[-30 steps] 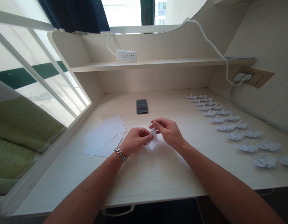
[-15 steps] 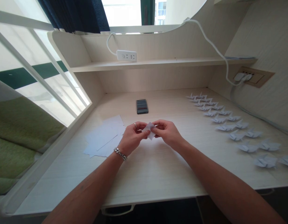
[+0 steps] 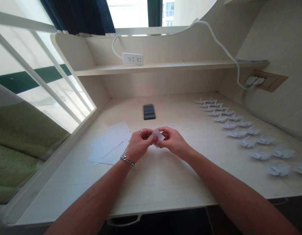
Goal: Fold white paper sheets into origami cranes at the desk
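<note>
A small folded piece of white paper [image 3: 157, 133] is held between my two hands above the middle of the desk. My left hand [image 3: 140, 143] pinches its left side, with the thumb lying across the front. On the right side, my right hand [image 3: 173, 141] grips it with the thumb at the lower edge and the fingers behind. Parts of the paper and several fingertips are hidden. To the left lie loose white paper sheets [image 3: 109, 140], overlapping one another. Folded paper cranes [image 3: 236, 133] stand in two rows along the right side of the desk.
A dark phone-like object [image 3: 149, 112] lies on the desk [image 3: 160, 189] beyond my hands. A white power strip [image 3: 133, 58] rests on the back shelf [image 3: 165, 66]. Its cable appears near the wall socket [image 3: 265, 80] on the right. A slatted white rail borders the left.
My right thumb has moved down to the paper's lower edge, and the right fingers have shifted slightly left. The paper has turned a little between both hands.
</note>
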`<state>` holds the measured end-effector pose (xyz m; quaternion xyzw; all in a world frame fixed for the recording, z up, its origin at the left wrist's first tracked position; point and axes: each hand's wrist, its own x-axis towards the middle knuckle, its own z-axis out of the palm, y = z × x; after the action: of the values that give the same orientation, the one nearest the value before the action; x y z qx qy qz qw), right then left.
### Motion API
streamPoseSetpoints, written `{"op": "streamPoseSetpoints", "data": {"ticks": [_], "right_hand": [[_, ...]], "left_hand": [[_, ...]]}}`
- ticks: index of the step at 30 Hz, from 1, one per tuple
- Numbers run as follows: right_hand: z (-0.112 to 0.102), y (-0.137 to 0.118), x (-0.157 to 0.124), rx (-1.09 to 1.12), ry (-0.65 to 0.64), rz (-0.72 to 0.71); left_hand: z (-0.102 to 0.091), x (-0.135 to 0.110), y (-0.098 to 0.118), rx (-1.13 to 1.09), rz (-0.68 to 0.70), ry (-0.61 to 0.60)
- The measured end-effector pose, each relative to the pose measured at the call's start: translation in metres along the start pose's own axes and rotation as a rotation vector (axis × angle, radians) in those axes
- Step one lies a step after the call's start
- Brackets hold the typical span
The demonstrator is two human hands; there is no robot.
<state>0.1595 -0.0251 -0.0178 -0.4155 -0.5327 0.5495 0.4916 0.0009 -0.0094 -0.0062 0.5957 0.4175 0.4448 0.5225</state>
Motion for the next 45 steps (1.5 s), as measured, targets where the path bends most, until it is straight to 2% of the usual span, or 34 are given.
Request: {"op": "streamPoseSetpoints", "data": {"ticks": [4, 8, 13, 20, 27, 33, 37, 42, 45], "right_hand": [[0.0023, 0.0015, -0.0012, 0.007, 0.038, 0.039], [0.004, 0.002, -0.0024, 0.01, -0.005, 0.092], [0.004, 0.0015, -0.0026, -0.029, -0.019, 0.088], [0.0045, -0.0031, -0.0045, 0.012, -0.102, 0.085], [-0.0015, -0.0034, -0.0001, 0.002, 0.063, 0.013], [-0.0007, -0.0031, 0.0021, 0.049, 0.14, -0.013], [-0.0007, -0.0073, 0.0005, 0.1, 0.148, -0.002], [-0.0029, -0.0049, 0.0008, 0.05, 0.169, -0.031], [-0.0036, -0.002, 0.0021, 0.028, 0.168, -0.053]], "left_hand": [[0.0012, -0.0013, 0.0025, -0.017, 0.001, 0.06], [0.0025, -0.0018, 0.0045, -0.023, 0.003, 0.133], [0.0025, -0.0006, 0.0023, -0.04, -0.016, 0.089], [0.0009, 0.0007, 0.0031, -0.088, 0.009, 0.142], [0.0008, 0.0011, 0.0008, -0.112, 0.004, 0.095], [0.0003, 0.0008, -0.002, -0.109, 0.007, 0.054], [-0.0009, -0.0001, -0.0007, -0.097, -0.009, 0.049], [-0.0003, -0.0002, -0.0002, -0.26, -0.059, 0.007], [0.0005, 0.0, -0.0004, -0.224, -0.043, 0.016]]}}
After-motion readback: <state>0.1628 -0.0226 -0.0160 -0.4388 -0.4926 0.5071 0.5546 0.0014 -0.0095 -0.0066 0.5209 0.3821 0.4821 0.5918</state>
